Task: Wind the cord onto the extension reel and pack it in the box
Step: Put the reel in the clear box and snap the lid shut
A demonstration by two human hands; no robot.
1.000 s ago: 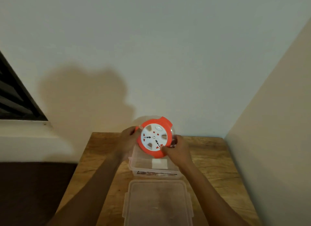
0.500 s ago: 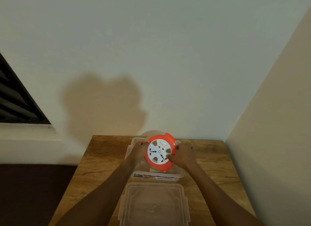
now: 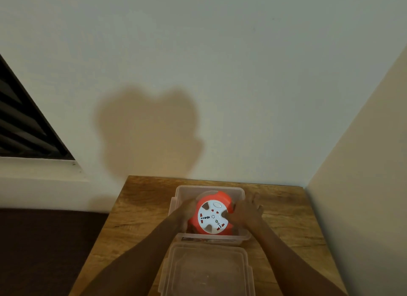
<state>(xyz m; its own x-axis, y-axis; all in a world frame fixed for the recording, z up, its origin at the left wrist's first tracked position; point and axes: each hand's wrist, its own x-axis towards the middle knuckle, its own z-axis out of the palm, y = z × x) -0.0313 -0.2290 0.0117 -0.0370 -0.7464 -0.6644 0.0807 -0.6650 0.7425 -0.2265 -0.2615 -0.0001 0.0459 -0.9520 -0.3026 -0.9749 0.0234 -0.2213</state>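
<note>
The orange extension reel [image 3: 212,216], round with a white socket face, sits low inside the clear plastic box [image 3: 209,188] on the wooden table. My left hand [image 3: 187,209] grips the reel's left edge inside the box. At the reel's right edge my right hand [image 3: 245,212] holds it, fingers partly over the box's right wall. No loose cord shows outside the reel.
The box's clear lid [image 3: 207,271] lies flat on the table [image 3: 143,207] just in front of the box. A wall runs close behind the table and another close on the right. A dark louvred window is at the left.
Both hands have lowered the reel from above the box down into it. The reel's face has tipped flatter.
</note>
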